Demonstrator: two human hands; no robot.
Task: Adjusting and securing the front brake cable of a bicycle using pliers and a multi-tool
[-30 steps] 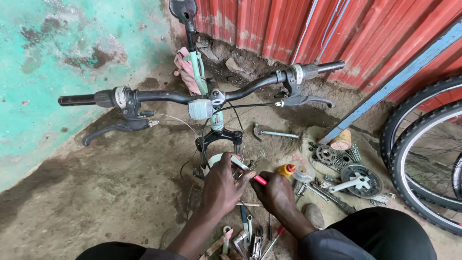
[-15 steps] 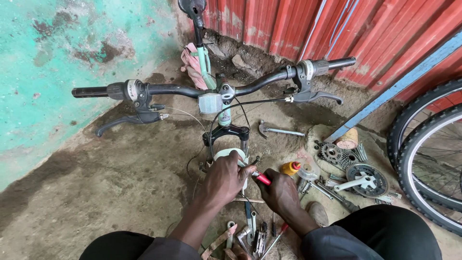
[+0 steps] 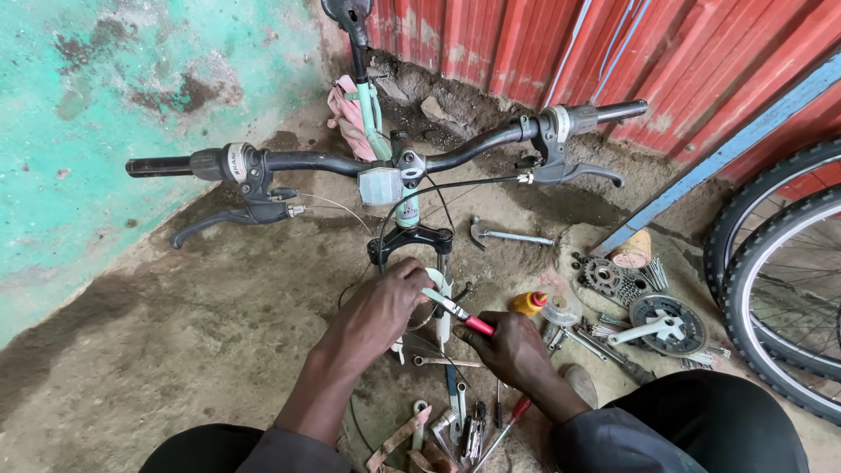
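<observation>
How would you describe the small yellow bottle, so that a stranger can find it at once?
Start at the bicycle handlebar and follow the fork down to the dirt floor. Just right of the fork, above the right hand, stands the small yellow bottle. Its orange cap and bright yellow body set it apart from the grey metal parts and tools beside it.

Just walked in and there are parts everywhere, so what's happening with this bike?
A person is crouched over a bike's front fork. The left hand grips the fork, while the right hand holds a red-handled tool against it. Wrenches, sprockets and a crank lie on the dirt nearby.
</observation>
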